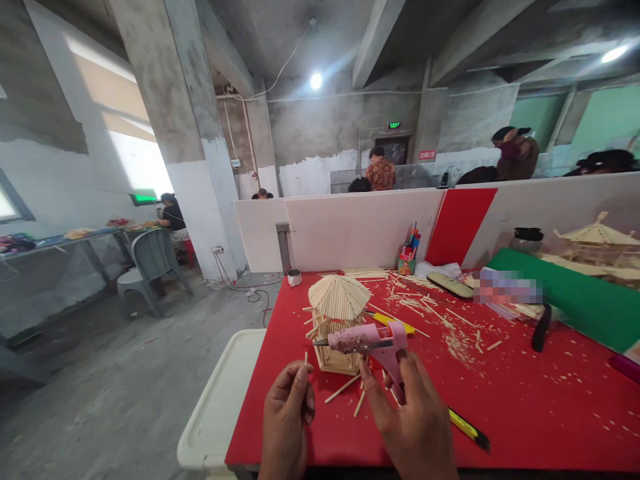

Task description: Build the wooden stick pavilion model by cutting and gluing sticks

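My left hand (pixel 287 410) is closed, pinching a short thin wooden stick (pixel 306 360) upright between thumb and forefinger. In my right hand (pixel 413 413) is a pink hot glue gun (pixel 367 339), its metal nozzle pointing left, above and just beyond the stick. Behind the glue gun stands a small pavilion model (pixel 340 300) built of pale wooden sticks, with a cone-shaped roof; the gun hides part of its middle. Loose sticks (pixel 343 389) lie on the red table (pixel 500 400) in front of the model.
A yellow utility knife (pixel 393 323) lies behind the gun, another yellow-and-black cutter (pixel 469 428) near the front edge. Stick scraps (pixel 460 343) cover the table's middle. At the back are a pen holder (pixel 407 260), a cup (pixel 295 277) and a white partition (pixel 350 230). A white stool (pixel 225 400) stands left.
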Tool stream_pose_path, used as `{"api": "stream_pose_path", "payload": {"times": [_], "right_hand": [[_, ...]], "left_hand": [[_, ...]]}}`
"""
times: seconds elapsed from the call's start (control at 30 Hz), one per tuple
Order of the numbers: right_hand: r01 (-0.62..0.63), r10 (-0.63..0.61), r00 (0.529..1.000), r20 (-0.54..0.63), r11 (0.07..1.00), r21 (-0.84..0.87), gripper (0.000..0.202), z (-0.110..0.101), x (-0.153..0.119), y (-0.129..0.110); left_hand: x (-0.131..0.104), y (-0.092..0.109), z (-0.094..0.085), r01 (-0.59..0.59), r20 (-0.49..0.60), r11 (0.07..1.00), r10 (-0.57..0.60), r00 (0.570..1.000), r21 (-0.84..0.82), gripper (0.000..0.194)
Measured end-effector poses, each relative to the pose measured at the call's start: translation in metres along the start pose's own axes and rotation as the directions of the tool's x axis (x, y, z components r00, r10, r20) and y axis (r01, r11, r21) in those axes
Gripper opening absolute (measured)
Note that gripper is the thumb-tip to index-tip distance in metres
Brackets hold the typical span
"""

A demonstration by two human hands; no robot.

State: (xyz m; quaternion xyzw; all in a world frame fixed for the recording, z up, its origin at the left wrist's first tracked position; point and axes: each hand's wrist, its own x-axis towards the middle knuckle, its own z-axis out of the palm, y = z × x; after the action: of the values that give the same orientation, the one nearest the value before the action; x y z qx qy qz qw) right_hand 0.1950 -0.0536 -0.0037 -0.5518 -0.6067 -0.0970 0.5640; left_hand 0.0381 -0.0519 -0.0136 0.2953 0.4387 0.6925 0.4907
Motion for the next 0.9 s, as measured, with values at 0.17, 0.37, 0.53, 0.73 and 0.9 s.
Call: {"api": "stream_pose_path", "payload": {"times": [0.17,0.37,0.53,0.73,0.9], "right_hand": [[-0.137,0.133,0.990,0.054,0.986,0.098,0.036,0.000,0.002,-0.003],[-0.159,0.155,0.985,0.080,0.986,0.042,0.052,0.004,-0.005,0.007],[-0.057,0.060,0.996,0.070,0.997,-0.044,0.063,0.005,-0.007,0.011],[-0.065,0.069,0.996,0.064,0.996,-0.064,0.059,0.000,-0.002,0.011],[-0.070,0.073,0.997,0.018,0.988,-0.136,0.058,-0.001,0.000,0.015]], "left_hand": [[0.000,0.000,0.001,0.000,-0.004,1.000,0.000,1.000,0.003,0.045],[0.002,-0.002,0.003,0.003,-0.002,1.000,-0.003,1.000,-0.009,0.045],[0.006,-0.006,0.002,0.007,-0.033,1.000,-0.008,0.999,-0.024,0.046],[0.016,-0.019,-0.008,-0.083,-0.058,0.996,0.085,0.995,0.031,0.036],[0.026,-0.029,-0.010,-0.130,-0.017,0.975,0.135,0.991,0.178,0.030]]}}
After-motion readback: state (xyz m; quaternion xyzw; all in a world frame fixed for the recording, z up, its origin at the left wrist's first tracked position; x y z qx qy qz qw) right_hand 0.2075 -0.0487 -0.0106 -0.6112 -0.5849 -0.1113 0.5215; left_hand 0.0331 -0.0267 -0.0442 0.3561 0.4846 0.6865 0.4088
